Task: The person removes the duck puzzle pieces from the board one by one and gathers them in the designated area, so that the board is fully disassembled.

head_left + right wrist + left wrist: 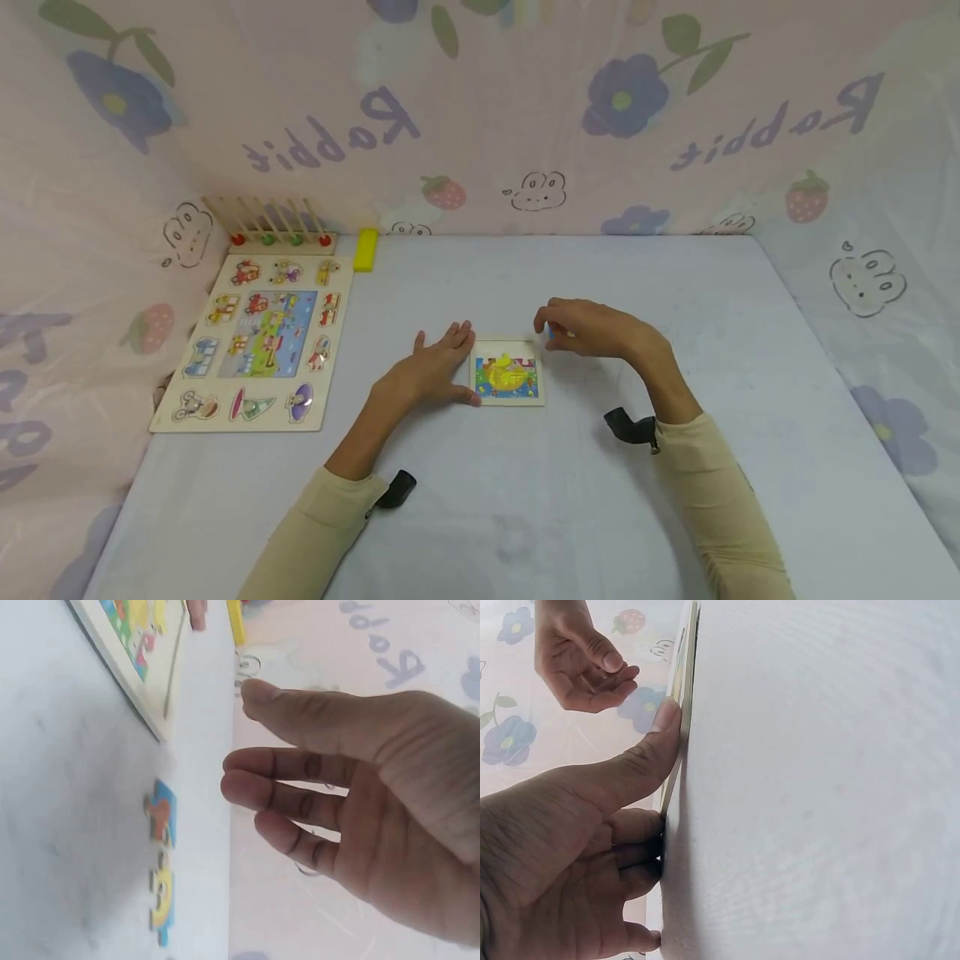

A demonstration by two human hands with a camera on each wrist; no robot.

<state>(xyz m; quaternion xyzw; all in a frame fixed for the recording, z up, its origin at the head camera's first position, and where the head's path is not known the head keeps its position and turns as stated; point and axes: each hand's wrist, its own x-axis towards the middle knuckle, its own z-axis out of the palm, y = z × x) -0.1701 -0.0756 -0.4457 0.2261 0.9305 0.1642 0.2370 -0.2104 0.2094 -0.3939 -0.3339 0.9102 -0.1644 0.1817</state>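
A small wooden jigsaw tray (pixel 487 347) lies mid-table, holding a picture with a yellow figure (pixel 506 377); bare wood shows along its far side. My left hand (pixel 429 372) rests at the tray's left edge, fingers spread and thumb (pixel 667 720) touching its near corner. Just right of the tray, my right hand (pixel 592 327) hovers with loosely bent fingers and nothing visible between them. Beneath it in the right wrist view lie two loose puzzle pieces, a blue and brown piece (pixel 163 814) and a blue and yellow piece (pixel 163 896). The hand mostly hides them in the head view.
At the left stands a large wooden picture board (pixel 330 400) with vehicle pieces. Behind it are a peg stand (pixel 300 247) with red and green beads and a yellow block (pixel 365 250). Patterned cloth walls (pixel 480 125) border the white table (pixel 675 275).
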